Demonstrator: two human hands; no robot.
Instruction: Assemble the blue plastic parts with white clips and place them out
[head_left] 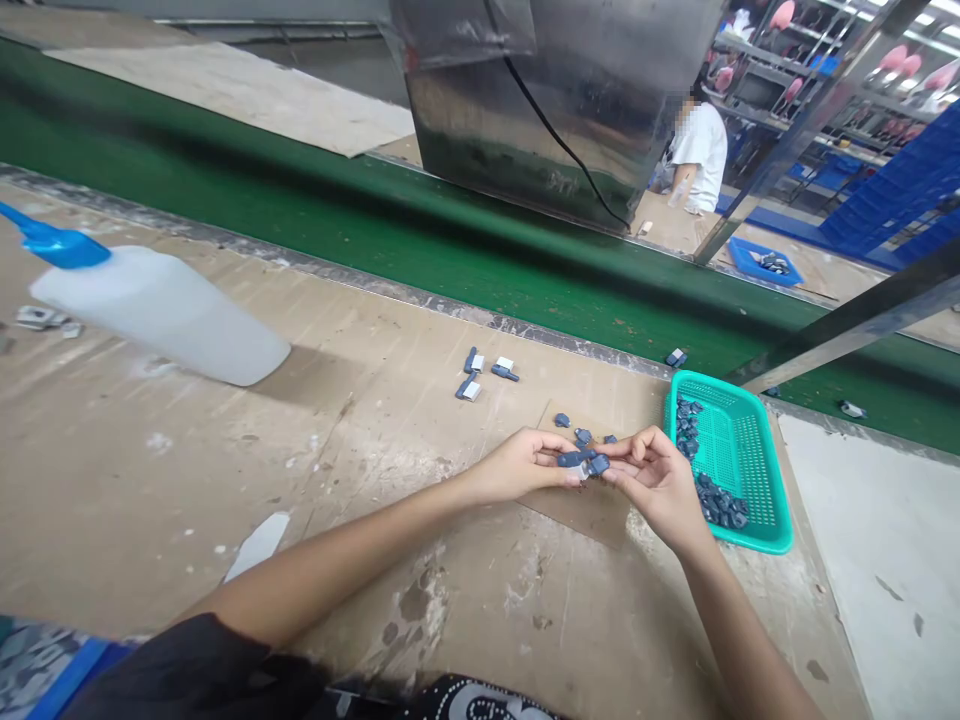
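Note:
My left hand [536, 465] is closed on a small blue-grey plastic part with a white block [574, 462]. My right hand [654, 478] pinches a smaller blue-grey piece [598, 464] against the end of that part; whether the two are joined I cannot tell. Just beyond my fingers, a few loose blue-grey pieces [583, 436] lie on a brown cardboard sheet [577, 517]. Three blue-grey parts with white blocks [505, 369] rest on the table farther off, left of my hands.
Right of my hands stands a green plastic basket [772, 500] with small blue-grey pieces. A white squeeze bottle [172, 310] with a blue nozzle is at left. Beyond the table runs a green conveyor belt [450, 235] carrying several parts. A person [699, 155] sits across it, near a metal post [847, 335].

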